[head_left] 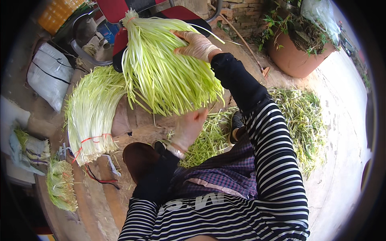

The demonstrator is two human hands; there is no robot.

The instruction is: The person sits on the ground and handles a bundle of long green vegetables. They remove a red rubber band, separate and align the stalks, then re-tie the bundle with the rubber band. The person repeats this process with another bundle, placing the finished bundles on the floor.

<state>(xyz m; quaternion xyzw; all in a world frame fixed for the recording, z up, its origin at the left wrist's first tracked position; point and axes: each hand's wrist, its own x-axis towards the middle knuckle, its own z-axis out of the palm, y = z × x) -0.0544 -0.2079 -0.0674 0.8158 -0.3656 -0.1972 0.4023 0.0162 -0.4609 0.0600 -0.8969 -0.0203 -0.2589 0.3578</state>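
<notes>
A large bundle of yellow garlic chives [162, 69] lies fanned out on a red-and-black chair [184, 15]. An orange tie binds its narrow end, and the loose leaf tips spread towards me. My right hand [196, 45], in a thin pale glove, rests on the leaves with thumb and fingers apart. Just below the leaf tips is my left hand [188, 129], gloved and motion-blurred; its fingers are hard to make out. To the left, a second thick bundle of chives [93, 117] has red ties around its white stems.
Leaf trimmings [208, 138] cover the floor by my feet, with another heap [298, 126] to the right. A smaller chive bundle [61, 183] lies at lower left. Nearby are a stuffed white sack [49, 75], a long-handled tool [241, 36] and a terracotta planter [295, 57].
</notes>
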